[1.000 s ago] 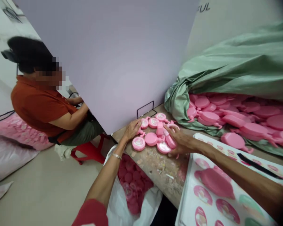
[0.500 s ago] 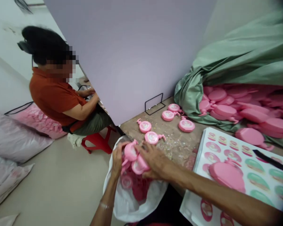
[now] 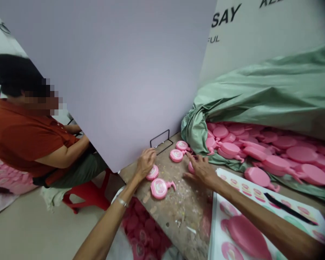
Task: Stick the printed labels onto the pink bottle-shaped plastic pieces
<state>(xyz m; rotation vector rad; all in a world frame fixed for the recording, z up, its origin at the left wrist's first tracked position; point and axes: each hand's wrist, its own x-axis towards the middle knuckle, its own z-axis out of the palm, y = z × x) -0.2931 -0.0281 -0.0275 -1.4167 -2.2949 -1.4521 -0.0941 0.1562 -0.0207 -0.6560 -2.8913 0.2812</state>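
Observation:
My left hand (image 3: pixel 145 163) has its fingers bent over the far edge of a small pink round plastic piece (image 3: pixel 152 173) with a label; its thumb is hidden. On the right, my right hand (image 3: pixel 202 169) reaches over another pink piece (image 3: pixel 191 167), fingers spread, covering most of it. Nearer me, a third labelled piece (image 3: pixel 159 189) lies flat, its hooked stem pointing right. Two more labelled pieces (image 3: pixel 176 155) sit farther back, close together. Below my left forearm, a white bag (image 3: pixel 120 249) holds many pink pieces.
A green sack (image 3: pixel 249 90) spills pink pieces at the right. Printed sticker sheets (image 3: pixel 273 202) bear a pink piece and a black strip. Behind stand a tall grey panel (image 3: pixel 130 72) and a black wire stand (image 3: pixel 161 143). A co-worker (image 3: pixel 29 133) sits left, near a red stool (image 3: pixel 83 196).
Both hands have left the pink pieces over the white bag and moved apart to two pieces on the table. The view has swung right.

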